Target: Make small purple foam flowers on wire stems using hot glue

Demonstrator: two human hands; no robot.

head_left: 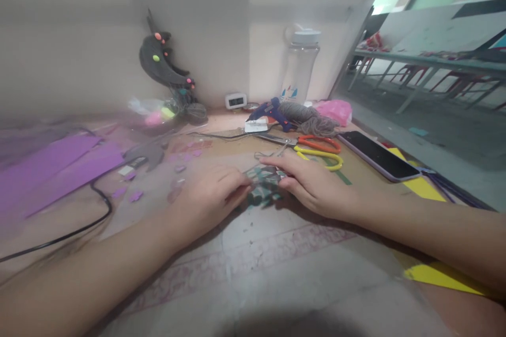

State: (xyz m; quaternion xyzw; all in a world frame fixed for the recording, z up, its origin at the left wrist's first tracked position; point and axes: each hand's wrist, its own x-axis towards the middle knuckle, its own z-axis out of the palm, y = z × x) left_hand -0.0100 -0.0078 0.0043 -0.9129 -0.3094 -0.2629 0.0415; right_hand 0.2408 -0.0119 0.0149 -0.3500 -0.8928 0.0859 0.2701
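A small pile of dark green cut pieces [263, 189] lies on the tabletop between my two hands. My left hand [211, 192] rests at the pile's left edge, its fingers curled and pressed together; whatever they may hold is hidden. On the right side, my right hand [312, 181] reaches over the pieces with index finger stretched out and thumb apart from it. A thin grey thread [259, 156] lies by that fingertip. Just beyond are scissors [320, 151] with one orange and one yellow handle loop. The pieces are blurred.
Behind stand a blue glue gun [272, 111], grey yarn [310, 118], a clear bottle [300, 68] and a small digital clock [236, 100]. A phone [377, 155] lies right. Purple sheets [59, 168] and a black cable [105, 205] lie left. A dark crescent ornament [162, 60] stands by the wall.
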